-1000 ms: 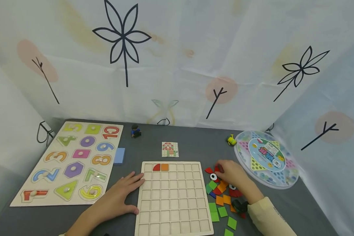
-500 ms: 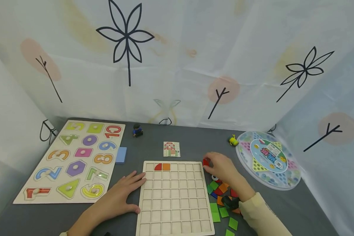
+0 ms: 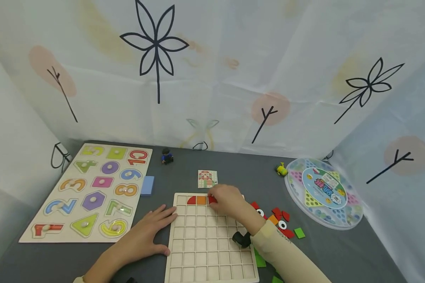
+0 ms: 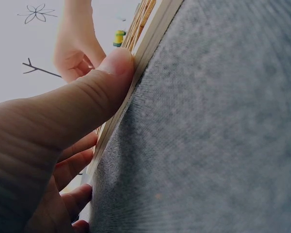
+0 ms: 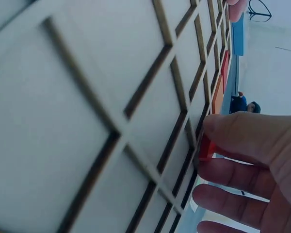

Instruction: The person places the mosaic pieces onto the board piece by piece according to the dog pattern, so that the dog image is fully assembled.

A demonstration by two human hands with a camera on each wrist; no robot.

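My right hand (image 3: pixel 230 201) pinches a small red tile (image 5: pixel 206 148) between thumb and fingers at the top row of the wooden grid board (image 3: pixel 201 245). That tile sits right beside an orange square tile (image 3: pixel 200 200), which has a red tile with a rounded corner (image 3: pixel 191 200) to its left. My left hand (image 3: pixel 149 226) rests against the board's left edge, fingers extended, with the thumb (image 4: pixel 117 62) lying on the rim in the left wrist view. Just behind the board lies a small card (image 3: pixel 207 179) printed with a coloured grid picture.
Loose tiles lie right of the board, among them a green tile (image 3: pixel 299 233) and round eye tiles (image 3: pixel 282 225), partly under my right forearm. A number puzzle board (image 3: pixel 102 182) and blue block (image 3: pixel 147 186) are left; a round game board (image 3: pixel 324 192) and toy figures (image 3: pixel 167 156) stand farther back.
My right hand has gone from the loose tiles leftward to the board's top row, carrying the red tile. My left hand has stayed at the board's left edge.
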